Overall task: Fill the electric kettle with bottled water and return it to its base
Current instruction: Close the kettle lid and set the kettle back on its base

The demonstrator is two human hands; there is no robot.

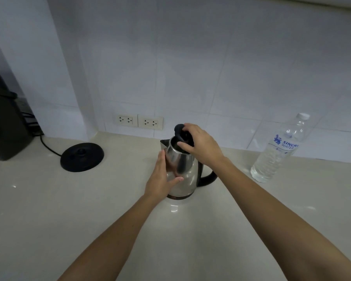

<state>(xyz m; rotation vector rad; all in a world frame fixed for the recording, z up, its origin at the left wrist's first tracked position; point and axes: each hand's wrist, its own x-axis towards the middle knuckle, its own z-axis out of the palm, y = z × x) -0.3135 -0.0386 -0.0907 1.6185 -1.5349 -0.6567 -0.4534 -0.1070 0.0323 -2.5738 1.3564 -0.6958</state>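
Note:
A steel electric kettle (pixel 185 175) with a black handle stands on the pale counter (pixel 89 209), off its base. My left hand (pixel 162 177) wraps the kettle's left side and steadies it. My right hand (pixel 201 145) grips the black lid (pixel 181 134), which is tilted up so the kettle's mouth shows. The round black base (pixel 82 156) lies to the left with its cord running left. A clear water bottle (pixel 278 153) with a white cap on stands upright to the right, near the wall.
A dark appliance (pixel 4 122) stands at the far left edge. Two white double wall sockets (pixel 139 121) sit low on the tiled wall behind the kettle. Open counter surface stretches in front of the kettle towards me.

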